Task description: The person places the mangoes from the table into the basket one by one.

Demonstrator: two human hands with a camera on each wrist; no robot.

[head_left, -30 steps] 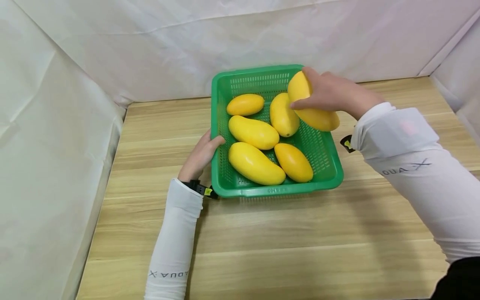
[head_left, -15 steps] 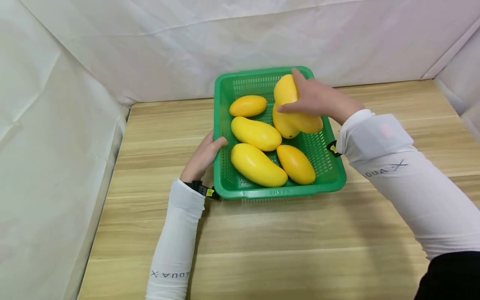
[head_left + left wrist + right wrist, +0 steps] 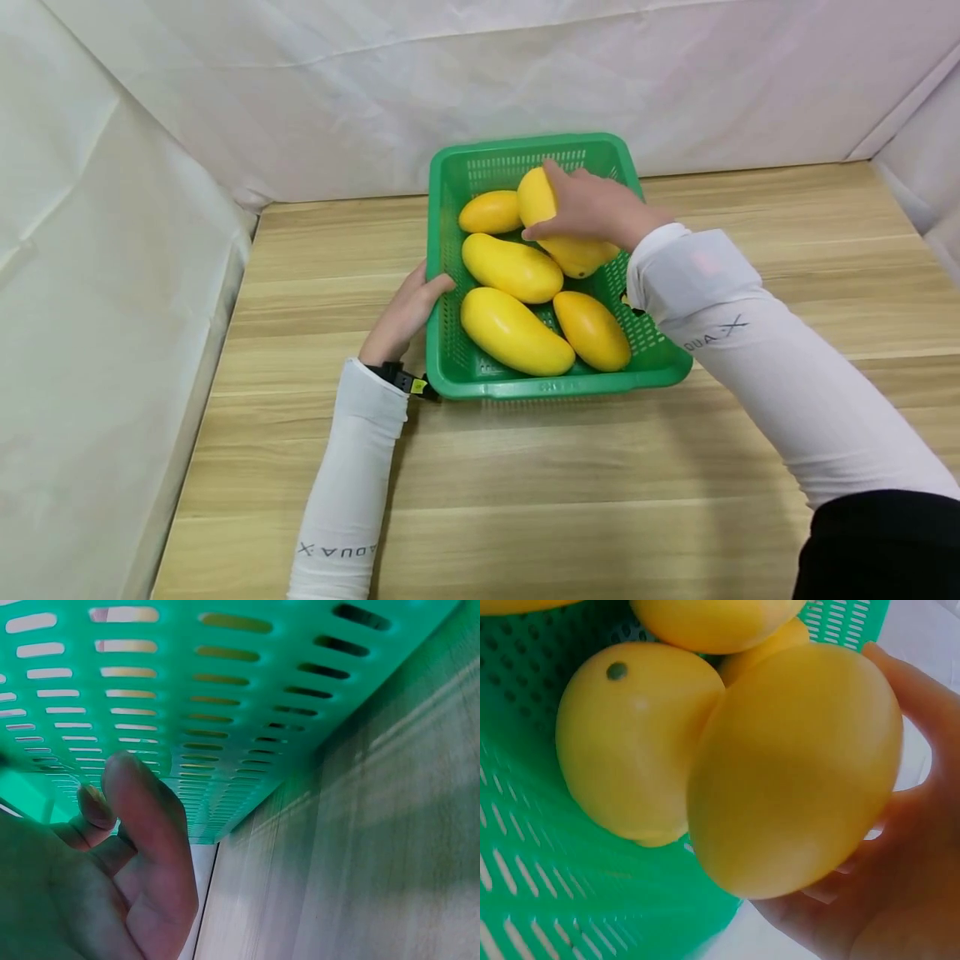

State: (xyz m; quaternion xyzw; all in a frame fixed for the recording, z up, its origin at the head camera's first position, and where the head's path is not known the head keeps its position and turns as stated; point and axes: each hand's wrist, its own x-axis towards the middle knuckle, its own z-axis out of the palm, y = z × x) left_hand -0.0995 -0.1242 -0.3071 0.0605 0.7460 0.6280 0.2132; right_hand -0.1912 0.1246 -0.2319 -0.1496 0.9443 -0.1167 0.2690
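My right hand (image 3: 592, 207) grips a yellow mango (image 3: 537, 198) above the back of a green plastic basket (image 3: 555, 387). In the right wrist view the held mango (image 3: 795, 772) overlaps another mango (image 3: 630, 742) lying inside; in the head view that one is mostly hidden beneath the hand. A small mango (image 3: 489, 212) lies at the back left, and a longer mango (image 3: 512, 268) in front of it. Nearer the front are a large mango (image 3: 517, 333) and an orange-yellow mango (image 3: 592, 332). My left hand (image 3: 401, 315) holds the basket's left side, thumb over the rim, with bent fingers (image 3: 154, 840) by the slotted outer wall.
The basket stands on a wood-grain table (image 3: 570, 492), close to the white cloth (image 3: 337, 108) hung behind. More white cloth rises at the left and right sides. Both forearms wear white sleeves (image 3: 348, 492) with wrist straps.
My right hand has carried its mango leftward from the basket's right rim, over the mango at the back right. The left hand keeps its hold on the side.
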